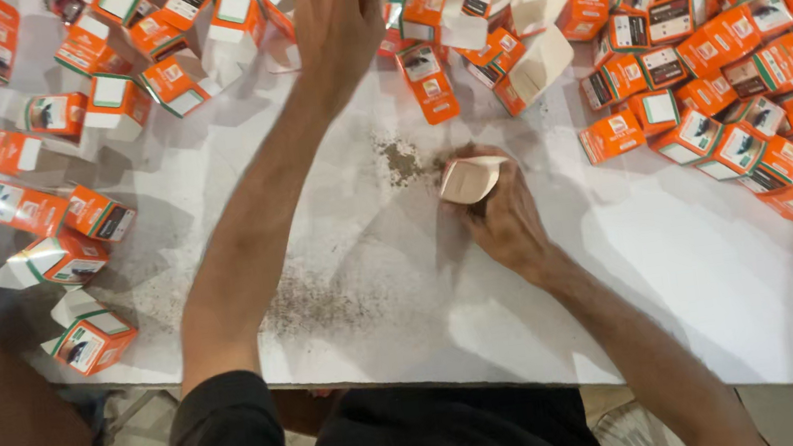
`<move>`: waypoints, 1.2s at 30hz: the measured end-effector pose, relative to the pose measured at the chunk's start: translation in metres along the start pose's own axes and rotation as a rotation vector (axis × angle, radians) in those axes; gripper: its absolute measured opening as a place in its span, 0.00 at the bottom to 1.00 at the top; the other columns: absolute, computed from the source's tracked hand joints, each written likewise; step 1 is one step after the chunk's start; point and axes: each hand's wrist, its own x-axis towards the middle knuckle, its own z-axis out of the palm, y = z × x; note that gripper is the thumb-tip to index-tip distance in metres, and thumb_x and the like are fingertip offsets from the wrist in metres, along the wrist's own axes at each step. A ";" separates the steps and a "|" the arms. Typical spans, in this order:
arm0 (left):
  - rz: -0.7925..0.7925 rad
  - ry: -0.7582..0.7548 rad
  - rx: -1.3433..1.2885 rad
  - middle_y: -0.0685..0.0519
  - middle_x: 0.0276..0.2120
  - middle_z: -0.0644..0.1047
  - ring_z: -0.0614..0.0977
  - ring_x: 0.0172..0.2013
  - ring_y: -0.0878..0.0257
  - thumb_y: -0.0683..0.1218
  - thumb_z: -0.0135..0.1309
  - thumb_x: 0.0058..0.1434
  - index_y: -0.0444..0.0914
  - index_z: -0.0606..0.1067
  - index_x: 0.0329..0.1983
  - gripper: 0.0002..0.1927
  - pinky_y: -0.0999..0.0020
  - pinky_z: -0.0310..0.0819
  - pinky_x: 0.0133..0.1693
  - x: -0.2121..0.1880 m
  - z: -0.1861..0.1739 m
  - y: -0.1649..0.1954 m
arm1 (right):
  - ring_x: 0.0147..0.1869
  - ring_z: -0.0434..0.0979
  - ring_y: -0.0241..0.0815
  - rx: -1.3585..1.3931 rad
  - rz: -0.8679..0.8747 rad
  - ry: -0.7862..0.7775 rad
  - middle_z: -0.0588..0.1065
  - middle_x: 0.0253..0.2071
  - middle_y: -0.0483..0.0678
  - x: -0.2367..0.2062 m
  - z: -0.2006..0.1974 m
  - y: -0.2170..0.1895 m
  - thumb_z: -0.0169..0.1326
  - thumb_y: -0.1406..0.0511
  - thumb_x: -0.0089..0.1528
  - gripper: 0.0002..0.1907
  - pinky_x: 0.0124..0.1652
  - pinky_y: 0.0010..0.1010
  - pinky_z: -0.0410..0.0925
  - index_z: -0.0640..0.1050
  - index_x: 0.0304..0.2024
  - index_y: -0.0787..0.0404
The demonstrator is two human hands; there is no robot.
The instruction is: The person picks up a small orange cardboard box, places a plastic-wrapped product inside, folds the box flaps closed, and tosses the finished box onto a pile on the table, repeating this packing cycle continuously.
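Two hands over bare table [682,248] centre, right hand [507,219] clasping open carton [470,179], left hand [336,19] among boxes [727,41]

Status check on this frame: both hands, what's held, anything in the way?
Left hand reaching into far carton pile, grip unclear. Right hand closed on open-flapped small box. White table between them, only dark specks.

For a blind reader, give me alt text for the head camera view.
The right hand grips a small open carton on a white table, while the left hand reaches into a heap of orange and white cartons around it.
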 end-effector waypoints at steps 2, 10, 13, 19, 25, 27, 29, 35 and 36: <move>-0.020 -0.145 0.131 0.46 0.43 0.75 0.79 0.42 0.44 0.42 0.63 0.55 0.38 0.72 0.48 0.19 0.49 0.75 0.39 0.011 0.031 -0.059 | 0.69 0.67 0.61 -0.249 -0.343 0.027 0.72 0.58 0.58 0.010 0.009 -0.007 0.66 0.66 0.57 0.36 0.65 0.51 0.60 0.61 0.61 0.68; -0.158 -0.342 0.219 0.43 0.45 0.75 0.80 0.42 0.42 0.45 0.67 0.50 0.43 0.74 0.51 0.24 0.51 0.75 0.38 0.026 0.048 -0.121 | 0.66 0.68 0.60 -0.168 -0.145 -0.081 0.72 0.60 0.58 0.017 0.003 -0.004 0.68 0.69 0.52 0.31 0.62 0.48 0.63 0.72 0.55 0.64; -0.113 -0.110 -0.109 0.47 0.52 0.76 0.81 0.49 0.45 0.31 0.54 0.64 0.44 0.72 0.60 0.24 0.52 0.77 0.46 0.029 -0.008 -0.072 | 0.61 0.74 0.57 -0.102 -0.038 -0.020 0.75 0.56 0.56 0.017 0.005 0.001 0.71 0.66 0.49 0.32 0.57 0.45 0.69 0.74 0.54 0.64; 0.329 -0.091 -0.308 0.36 0.58 0.72 0.85 0.47 0.41 0.32 0.55 0.57 0.36 0.66 0.60 0.27 0.50 0.84 0.49 -0.073 -0.080 0.047 | 0.58 0.77 0.57 -0.156 -0.197 0.090 0.77 0.52 0.55 0.013 0.014 0.012 0.71 0.67 0.50 0.26 0.55 0.43 0.71 0.78 0.50 0.61; 0.335 -0.277 -0.194 0.44 0.54 0.77 0.76 0.59 0.44 0.41 0.61 0.61 0.34 0.74 0.58 0.21 0.45 0.72 0.60 -0.158 -0.056 0.064 | 0.58 0.74 0.58 -0.080 -0.204 -0.040 0.77 0.50 0.54 0.002 0.003 0.006 0.67 0.70 0.51 0.27 0.58 0.45 0.67 0.75 0.52 0.63; 0.266 -0.378 -0.137 0.48 0.54 0.76 0.70 0.64 0.49 0.43 0.62 0.61 0.34 0.75 0.60 0.24 0.40 0.63 0.67 -0.155 -0.055 0.064 | 0.58 0.73 0.60 -0.144 -0.194 -0.024 0.75 0.51 0.56 0.002 0.004 0.000 0.67 0.71 0.48 0.31 0.58 0.46 0.66 0.74 0.54 0.65; 0.207 -0.434 -0.135 0.45 0.54 0.72 0.67 0.65 0.45 0.48 0.63 0.60 0.35 0.75 0.58 0.24 0.37 0.58 0.67 -0.146 -0.060 0.069 | 0.59 0.72 0.62 -0.219 -0.196 0.014 0.74 0.52 0.58 0.001 0.007 -0.004 0.67 0.71 0.44 0.35 0.58 0.47 0.66 0.73 0.55 0.67; -0.205 -0.378 -0.177 0.39 0.57 0.66 0.66 0.60 0.41 0.43 0.61 0.60 0.34 0.76 0.47 0.14 0.45 0.64 0.58 -0.143 -0.054 0.085 | 0.60 0.71 0.64 -0.205 -0.184 -0.013 0.73 0.55 0.60 -0.003 0.011 0.003 0.69 0.71 0.47 0.36 0.58 0.48 0.67 0.71 0.58 0.68; -0.358 -0.366 -0.271 0.37 0.58 0.66 0.68 0.58 0.43 0.42 0.61 0.62 0.33 0.76 0.47 0.12 0.50 0.68 0.55 -0.145 -0.047 0.083 | 0.60 0.71 0.64 -0.208 -0.188 -0.010 0.73 0.55 0.60 -0.004 0.011 0.005 0.69 0.71 0.47 0.37 0.58 0.48 0.67 0.71 0.58 0.68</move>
